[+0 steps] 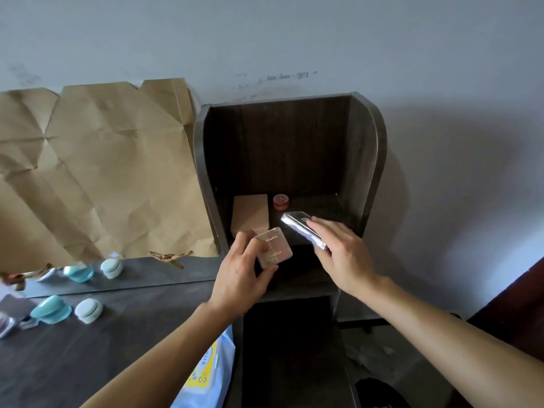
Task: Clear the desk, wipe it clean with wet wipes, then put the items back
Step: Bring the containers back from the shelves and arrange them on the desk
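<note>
My left hand point(235, 275) grips a small square clear-lidded makeup compact point(273, 251) in front of the dark wooden shelf unit point(203, 160). My right hand point(341, 257) holds a flat shiny silver case point(300, 229), tilted, over the shelf board. On that shelf, further in, stand a tan cardboard box point(250, 214) and a small red-capped jar point(280, 201). A pack of wet wipes point(206, 375), blue and white with a yellow label, lies on the dark desk point(117, 348) under my left forearm.
At the desk's left stand a turquoise round container point(51, 309), a pale green round container point(88, 310) and flat cases point(11, 315). A mirror strip point(141, 275) and creased brown paper point(97, 172) lean on the wall. The floor lies to the right.
</note>
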Motion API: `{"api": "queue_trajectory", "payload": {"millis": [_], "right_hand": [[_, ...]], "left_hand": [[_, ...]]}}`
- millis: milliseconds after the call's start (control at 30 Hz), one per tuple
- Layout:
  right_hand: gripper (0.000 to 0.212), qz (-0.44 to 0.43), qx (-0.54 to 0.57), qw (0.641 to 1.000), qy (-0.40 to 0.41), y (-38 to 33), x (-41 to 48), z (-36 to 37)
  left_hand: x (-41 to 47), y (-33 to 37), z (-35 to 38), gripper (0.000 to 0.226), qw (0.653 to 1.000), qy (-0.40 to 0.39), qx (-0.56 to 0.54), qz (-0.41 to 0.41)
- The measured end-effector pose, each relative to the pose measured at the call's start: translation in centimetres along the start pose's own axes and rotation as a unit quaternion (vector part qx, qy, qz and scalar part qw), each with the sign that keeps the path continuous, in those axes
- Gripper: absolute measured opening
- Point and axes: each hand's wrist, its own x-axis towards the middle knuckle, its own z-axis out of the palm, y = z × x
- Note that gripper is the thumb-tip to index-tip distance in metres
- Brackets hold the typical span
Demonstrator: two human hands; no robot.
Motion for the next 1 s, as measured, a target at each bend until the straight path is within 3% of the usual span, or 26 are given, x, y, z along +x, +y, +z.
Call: {"api": "queue_trajectory", "payload": {"millis": [233,400,567,700,1000], "right_hand": [[0.045,-0.096,0.102,0.988,-0.071,-5.7,-4.4,5.9],[0.050,-0.080,0.147,0.966,-0.195,-9.8,-6.1,13.8],[0.045,-0.061,0.151,0.946,-0.281,-14.4,-5.2,22.6],[0.045,-0.055,0.121,0.945,-0.299,-17.9,-3.4,29.9],[0.052,0.034,0.006,0.942,-0.334,-22.6,-0.4,41.3]], "left_hand": [[-11.1,-7.6,-2.3,0.036,0.984,-0.014,0.020,-0.179],[-17.8,-13.6,-5.1,0.035,0.933,-0.039,0.068,-0.352],[-22.3,-19.7,-8.2,0.035,0.889,-0.049,0.095,-0.446],[-24.0,-25.6,-10.7,0.036,0.874,-0.092,0.103,-0.466],[-23.1,-38.1,-11.5,0.036,0.895,-0.206,0.094,-0.383]]}}
